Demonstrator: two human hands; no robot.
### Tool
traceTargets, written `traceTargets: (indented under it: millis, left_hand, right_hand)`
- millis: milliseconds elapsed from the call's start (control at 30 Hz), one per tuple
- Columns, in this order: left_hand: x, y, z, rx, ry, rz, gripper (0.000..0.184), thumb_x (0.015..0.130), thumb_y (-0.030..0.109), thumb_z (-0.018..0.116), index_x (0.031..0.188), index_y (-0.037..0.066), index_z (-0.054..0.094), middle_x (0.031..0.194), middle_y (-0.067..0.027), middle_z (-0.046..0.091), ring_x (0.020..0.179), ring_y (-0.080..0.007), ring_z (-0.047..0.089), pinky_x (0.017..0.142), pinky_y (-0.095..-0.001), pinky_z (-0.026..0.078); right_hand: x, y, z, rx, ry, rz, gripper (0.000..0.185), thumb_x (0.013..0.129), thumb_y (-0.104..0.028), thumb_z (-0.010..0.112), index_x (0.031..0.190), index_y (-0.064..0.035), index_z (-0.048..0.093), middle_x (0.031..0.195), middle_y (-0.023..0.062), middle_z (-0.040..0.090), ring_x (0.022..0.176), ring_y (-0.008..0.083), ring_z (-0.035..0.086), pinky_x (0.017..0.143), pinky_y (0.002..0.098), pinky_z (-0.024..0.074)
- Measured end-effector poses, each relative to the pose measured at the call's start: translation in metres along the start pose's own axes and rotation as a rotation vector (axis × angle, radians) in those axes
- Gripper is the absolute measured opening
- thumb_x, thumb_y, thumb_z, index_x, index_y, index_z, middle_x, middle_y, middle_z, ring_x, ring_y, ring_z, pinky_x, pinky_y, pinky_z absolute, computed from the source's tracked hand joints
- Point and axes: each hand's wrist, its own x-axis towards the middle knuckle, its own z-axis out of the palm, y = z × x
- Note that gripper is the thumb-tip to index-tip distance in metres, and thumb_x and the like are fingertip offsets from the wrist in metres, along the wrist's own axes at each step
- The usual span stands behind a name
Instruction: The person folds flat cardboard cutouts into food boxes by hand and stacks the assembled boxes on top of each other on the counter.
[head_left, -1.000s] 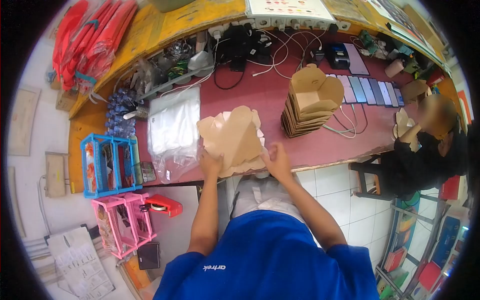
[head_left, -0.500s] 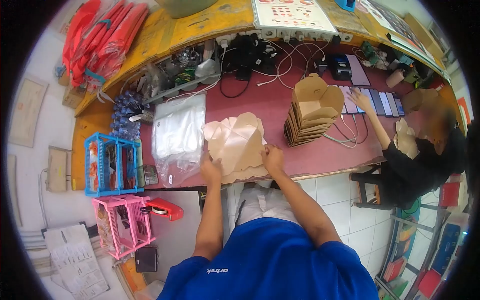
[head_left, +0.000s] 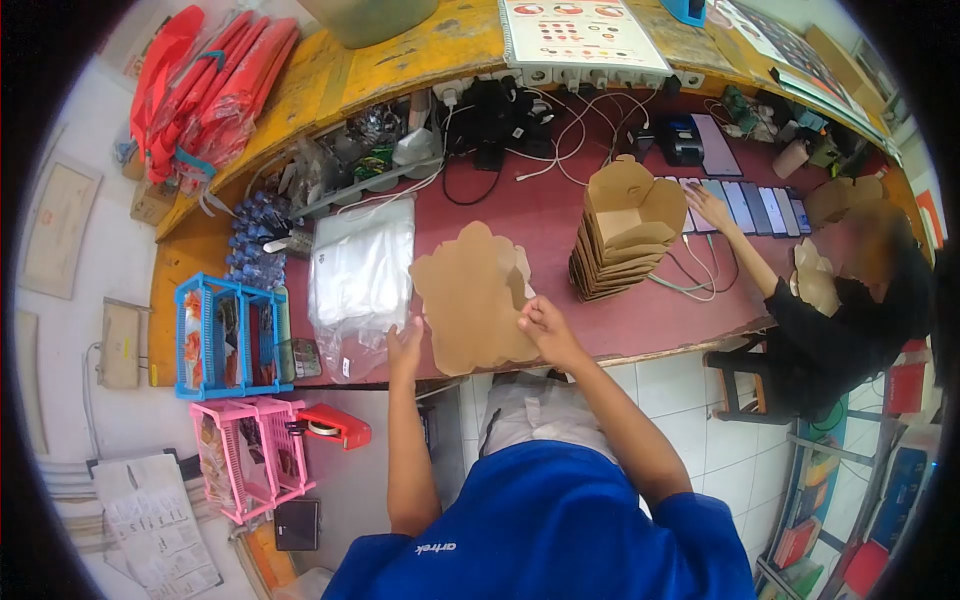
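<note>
Since half a second ago the left hand (head_left: 403, 352) has come off the lower left edge of the flat, scallop-edged brown cardboard sheet (head_left: 475, 300), whose upturned face now looks plain and even where it was pale and glossy. The left hand is spread, thumb apart from the fingers, just beside that edge; whether a fingertip grazes it, I cannot tell. The right hand (head_left: 548, 330) has its fingers curled and pinches the sheet's right edge between thumb and forefinger.

The sheet lies left of the tall stack of nested brown cardboard boxes with open rounded flaps (head_left: 610, 265), on the dark red tabletop (head_left: 550, 225). A paler layer shows past its upper right edge. The stack has thin, close-set cardboard rims down its side. Farther left of the stack, past the sheet, is a wrinkled, glossy pile of clear plastic bags (head_left: 360, 265). Right of the stack, a co-worker's hand (head_left: 710, 208) is over a row of flat, dark-edged phones (head_left: 740, 205).

The left forearm runs almost straight forward; the right forearm slants inward toward the sheet, both bare below the short blue fabric sleeves.
</note>
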Motion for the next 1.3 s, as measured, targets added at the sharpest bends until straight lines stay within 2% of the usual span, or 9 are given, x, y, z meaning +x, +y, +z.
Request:
traceTargets:
  millis: [233,400,667,767,833,967,1033,1133,1300]
  left_hand:
    - [-0.050,0.061,-0.017,-0.557,-0.515,0.201,0.055,0.102,0.015,0.072,0.149,-0.002,0.050,0.140,-0.0129,0.066,0.127,-0.0236,0.065,0.108,-0.0392,0.051]
    - [-0.081,0.089,-0.025,-0.378,-0.499,0.247,0.041,0.100,0.011,0.073,0.136,-0.004,0.059,0.125,-0.0122,0.072,0.111,-0.0192,0.071,0.098,-0.0344,0.056]
    - [-0.109,0.101,-0.017,-0.416,-0.519,0.276,0.043,0.099,0.009,0.074,0.137,-0.004,0.057,0.124,-0.0114,0.072,0.109,-0.0192,0.071,0.095,-0.0346,0.057]
    - [-0.117,0.097,-0.011,-0.248,-0.336,0.387,0.045,0.099,0.009,0.074,0.138,-0.004,0.055,0.124,-0.0114,0.070,0.111,-0.0188,0.068,0.096,-0.0352,0.056]
    - [-0.139,0.112,-0.012,0.332,0.358,0.891,0.050,0.098,0.009,0.075,0.140,-0.002,0.052,0.131,-0.0133,0.063,0.118,-0.0202,0.063,0.100,-0.0376,0.053]
    - [-0.188,0.144,-0.032,-0.110,-0.095,0.594,0.051,0.103,0.018,0.070,0.145,0.000,0.048,0.142,-0.0139,0.056,0.126,-0.0234,0.059,0.106,-0.0408,0.048]
    - [-0.205,0.158,-0.029,-0.978,-0.696,0.263,0.052,0.108,0.028,0.061,0.150,0.002,0.045,0.145,-0.0122,0.055,0.129,-0.0254,0.058,0.109,-0.0415,0.047]
    - [-0.213,0.173,-0.020,-0.874,-0.461,0.292,0.048,0.112,0.032,0.051,0.149,0.001,0.047,0.143,-0.0120,0.060,0.133,-0.0259,0.058,0.112,-0.0420,0.046]
    - [-0.207,0.166,-0.018,-0.684,-0.296,0.298,0.038,0.109,0.014,0.057,0.143,-0.001,0.052,0.132,-0.0129,0.066,0.123,-0.0221,0.064,0.104,-0.0377,0.051]
  right_hand:
    - [-0.057,-0.053,-0.036,0.188,-0.132,0.320,0.022,0.104,-0.005,0.064,0.121,-0.0081,0.050,0.100,-0.0005,0.064,0.098,0.0095,0.061,0.088,0.0268,0.0508]
    - [-0.053,-0.102,-0.012,0.133,0.056,0.017,0.037,0.104,-0.005,0.065,0.137,-0.0041,0.050,0.112,0.0064,0.068,0.104,0.0119,0.067,0.090,0.0282,0.0540]
    - [-0.038,-0.112,-0.012,0.194,0.173,-0.047,0.023,0.106,-0.010,0.065,0.125,0.0004,0.059,0.116,0.0076,0.070,0.100,0.0109,0.067,0.087,0.0284,0.0550]
    - [-0.044,-0.115,-0.009,0.169,0.186,-0.137,0.018,0.107,-0.009,0.063,0.122,-0.0006,0.061,0.116,0.0055,0.070,0.097,0.0082,0.066,0.085,0.0267,0.0542]
    - [-0.049,-0.123,-0.003,0.144,0.188,-0.203,0.016,0.108,-0.009,0.062,0.121,-0.0001,0.061,0.117,0.0054,0.069,0.096,0.0075,0.065,0.083,0.0267,0.0543]
    - [-0.072,-0.150,0.023,-0.416,0.243,-0.635,0.023,0.094,0.004,0.064,0.115,-0.0028,0.072,0.118,0.0121,0.070,0.101,0.0199,0.069,0.086,0.0325,0.0573]
    - [-0.077,-0.157,0.036,-0.545,0.108,-0.882,0.032,0.086,0.009,0.066,0.113,-0.0051,0.076,0.118,0.0145,0.069,0.104,0.0266,0.070,0.089,0.0360,0.0583]
    - [-0.075,-0.155,0.044,-0.746,-0.065,-1.014,0.046,0.071,-0.002,0.074,0.116,-0.0140,0.080,0.128,0.0125,0.069,0.118,0.0369,0.066,0.092,0.0423,0.0592]
    - [-0.077,-0.175,0.040,-0.706,-0.244,-0.819,0.042,0.081,-0.009,0.079,0.122,-0.0137,0.076,0.137,0.0148,0.064,0.123,0.0371,0.064,0.100,0.0450,0.0553]
